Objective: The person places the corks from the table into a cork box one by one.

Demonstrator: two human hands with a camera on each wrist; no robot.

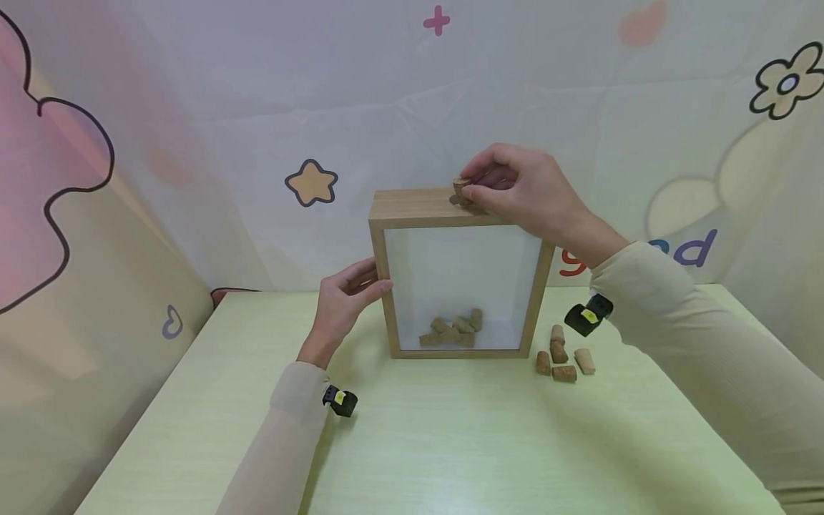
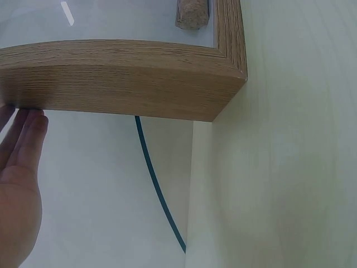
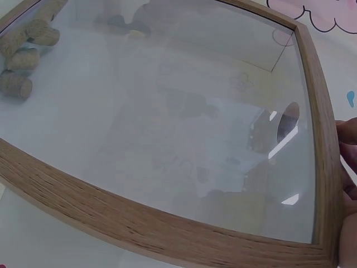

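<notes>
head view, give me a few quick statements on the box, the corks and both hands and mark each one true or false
1. The right hand pinches a cork at the top of the box. True.
2. The left hand is holding a cork too. False: it touches the side of the box.
3. The loose corks lie on the table to the left of the box. False: they lie to its right.
4. Several corks show behind the clear front, at the bottom of the box. True.
5. The box lies flat on its back. False: it stands upright.
</notes>
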